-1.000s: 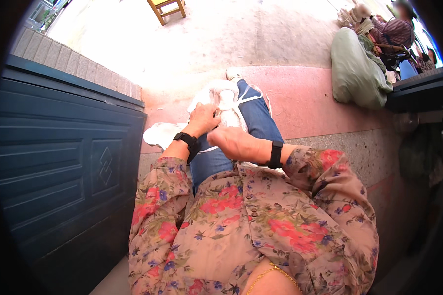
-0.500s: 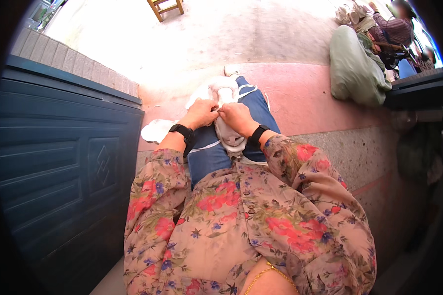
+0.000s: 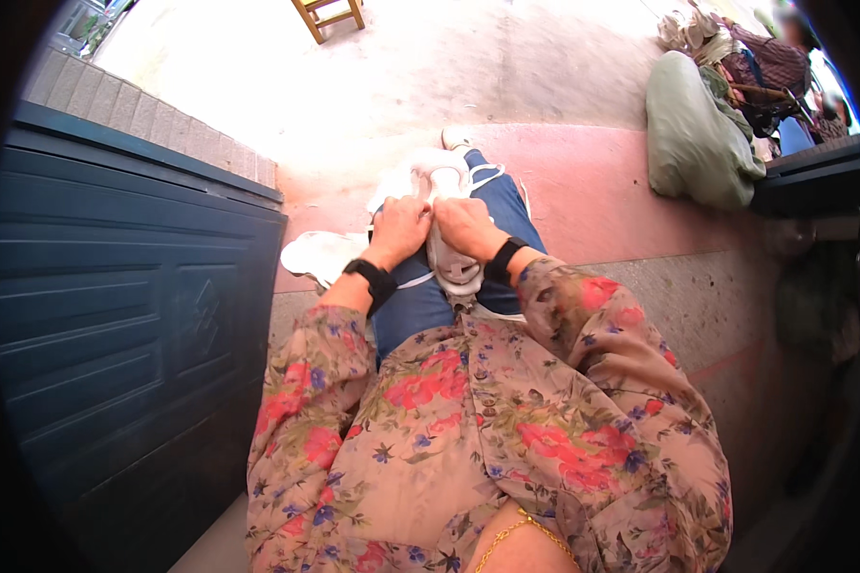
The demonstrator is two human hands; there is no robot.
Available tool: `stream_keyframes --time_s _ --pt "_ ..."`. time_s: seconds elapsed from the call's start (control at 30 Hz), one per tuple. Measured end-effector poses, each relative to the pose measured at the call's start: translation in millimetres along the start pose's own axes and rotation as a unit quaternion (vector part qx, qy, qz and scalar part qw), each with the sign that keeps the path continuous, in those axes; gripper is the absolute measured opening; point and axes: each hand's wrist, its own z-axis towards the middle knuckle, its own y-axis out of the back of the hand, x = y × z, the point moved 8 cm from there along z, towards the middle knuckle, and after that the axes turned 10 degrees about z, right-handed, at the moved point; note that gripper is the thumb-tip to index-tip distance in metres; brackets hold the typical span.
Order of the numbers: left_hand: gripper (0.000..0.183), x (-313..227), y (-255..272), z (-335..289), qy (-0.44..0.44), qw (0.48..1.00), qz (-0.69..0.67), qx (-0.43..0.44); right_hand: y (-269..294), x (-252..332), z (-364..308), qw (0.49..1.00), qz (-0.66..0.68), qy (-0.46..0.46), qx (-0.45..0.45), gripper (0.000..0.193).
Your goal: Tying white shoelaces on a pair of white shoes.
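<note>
Across my lap, over blue jeans (image 3: 413,313), lies a pale, shoe-shaped thing (image 3: 457,272) whose exact kind I cannot make out. Both hands meet on its middle. My left hand (image 3: 401,227) is closed, with bent fingers at its left edge. Opposite it, almost touching, my right hand (image 3: 466,227) pinches at the same thing. What lies between the fingertips is too small to tell. A thin white cord (image 3: 490,176) loops out over the right leg. Beside my left knee sits a white piece (image 3: 317,255), perhaps of the same material.
A dark blue panelled door (image 3: 115,306) stands close on my left. Ahead, pink and grey paving (image 3: 583,181) stretches to a wooden stool (image 3: 330,17). At the right are a stuffed pale green sack (image 3: 693,134) and a person in a checked top (image 3: 774,62).
My left hand has rolled over, its back now turned more upward, and its fingers have shifted slightly. The right hand stays nearly in place. The whole view has moved a little.
</note>
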Motion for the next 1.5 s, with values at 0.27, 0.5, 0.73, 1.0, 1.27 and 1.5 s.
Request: stream_keyframes --time_s 0.27,0.5,0.73,1.0,1.27,1.5 --pt "0.016 -74 45 -38 -0.139 0.980 -0.064 -0.128 67 9 -63 0.972 0.233 -0.028 0.037 0.016" --pt "0.008 -167 85 -54 -0.291 0.922 -0.247 -0.072 53 -61 -64 0.737 0.619 -0.252 -0.095 0.020" --pt "0.015 -64 62 -35 0.114 0.900 -0.412 -0.088 51 -22 -52 0.707 0.665 -0.220 -0.096 0.022" --pt "0.019 -52 44 -48 0.197 0.863 -0.464 -0.038 55 3 -43 0.757 0.619 -0.183 -0.105 0.023" --pt "0.020 -48 46 -46 0.145 0.852 -0.500 -0.048 62 9 -34 0.832 0.524 -0.149 -0.099 0.020" --pt "0.019 9 98 -23 0.143 0.894 -0.408 -0.121 302 46 17 0.839 0.467 0.145 -0.237 0.018"
